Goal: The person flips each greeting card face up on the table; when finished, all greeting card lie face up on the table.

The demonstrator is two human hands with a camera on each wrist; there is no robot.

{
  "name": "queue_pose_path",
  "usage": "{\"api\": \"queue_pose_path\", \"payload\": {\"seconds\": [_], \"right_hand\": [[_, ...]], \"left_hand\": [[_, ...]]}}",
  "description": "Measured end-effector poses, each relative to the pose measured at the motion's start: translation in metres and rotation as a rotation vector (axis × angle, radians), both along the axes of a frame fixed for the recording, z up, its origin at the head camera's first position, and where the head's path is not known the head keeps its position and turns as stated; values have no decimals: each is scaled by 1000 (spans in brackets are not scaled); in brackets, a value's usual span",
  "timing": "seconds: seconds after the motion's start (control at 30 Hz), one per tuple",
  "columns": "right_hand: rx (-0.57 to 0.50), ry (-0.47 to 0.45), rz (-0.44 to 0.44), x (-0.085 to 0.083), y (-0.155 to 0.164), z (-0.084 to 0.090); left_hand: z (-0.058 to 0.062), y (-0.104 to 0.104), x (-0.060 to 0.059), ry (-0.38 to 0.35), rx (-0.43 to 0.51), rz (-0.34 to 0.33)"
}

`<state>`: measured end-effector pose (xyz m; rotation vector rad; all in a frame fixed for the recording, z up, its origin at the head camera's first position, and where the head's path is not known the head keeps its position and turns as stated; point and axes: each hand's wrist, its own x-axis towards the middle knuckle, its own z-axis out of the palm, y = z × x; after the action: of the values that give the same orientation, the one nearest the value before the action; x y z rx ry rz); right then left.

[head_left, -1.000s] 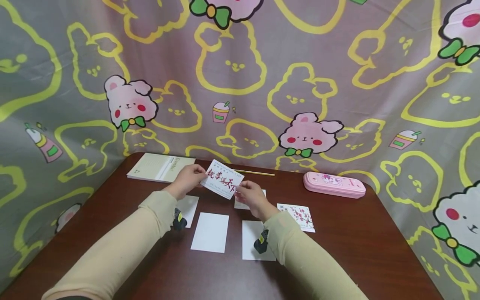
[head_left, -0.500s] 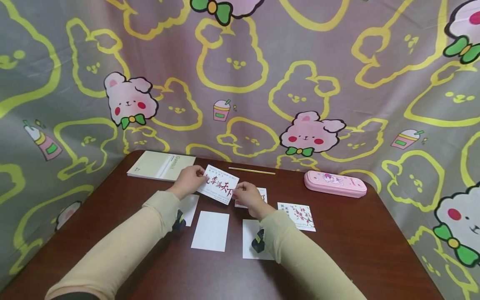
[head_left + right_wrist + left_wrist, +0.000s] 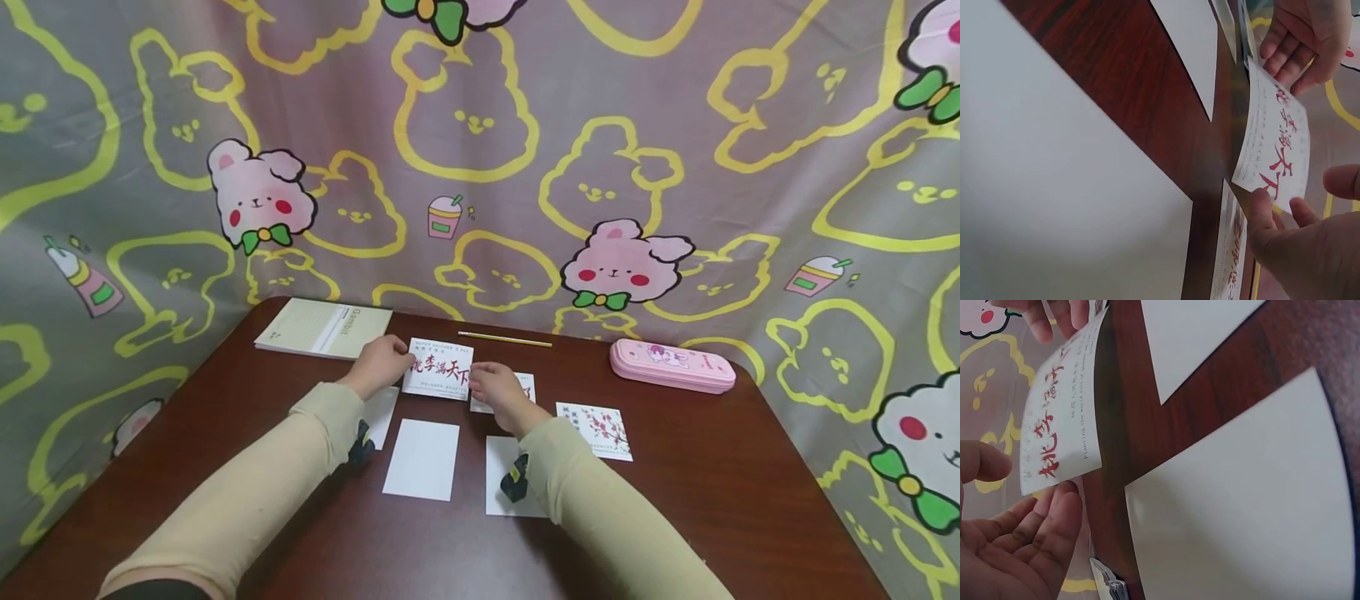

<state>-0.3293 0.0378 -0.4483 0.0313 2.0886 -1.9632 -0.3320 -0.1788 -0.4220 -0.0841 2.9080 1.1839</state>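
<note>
A white card with red Chinese characters is at the back middle, its printed side showing. My left hand is at its left edge. In the left wrist view the fingertips meet the card's near edge, and the thumb stands apart from it. At the card's right edge is my right hand. Its fingertips touch the card's corner in the right wrist view, with the thumb spread away. Another printed card lies partly hidden behind the right hand. Farther right lies a card with red blossoms.
Blank white cards lie nearer: one in the middle, one partly under the right wrist, one beside the left wrist. A notebook, a yellow pencil and a pink pencil case line the back of the table, before a patterned curtain.
The red-lettered card was tilted between both hands; it has come down and turned straight, beside the other printed card. Both hands' grip has loosened, the fingers now resting at its edges.
</note>
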Motion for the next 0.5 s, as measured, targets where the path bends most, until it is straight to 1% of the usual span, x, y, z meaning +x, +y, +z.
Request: {"api": "queue_pose_path", "payload": {"seconds": [0.13, 0.23, 0.4, 0.5], "right_hand": [[45, -15, 56, -1, 1, 0], [85, -20, 98, -1, 0, -1], [128, 4, 159, 0, -3, 2], [187, 20, 211, 1, -5, 5]], "left_hand": [[0, 2, 0, -17, -30, -37], [-2, 3, 2, -43, -52, -70], [-2, 3, 5, -92, -99, -134], [-1, 4, 5, -102, -141, -176]]}}
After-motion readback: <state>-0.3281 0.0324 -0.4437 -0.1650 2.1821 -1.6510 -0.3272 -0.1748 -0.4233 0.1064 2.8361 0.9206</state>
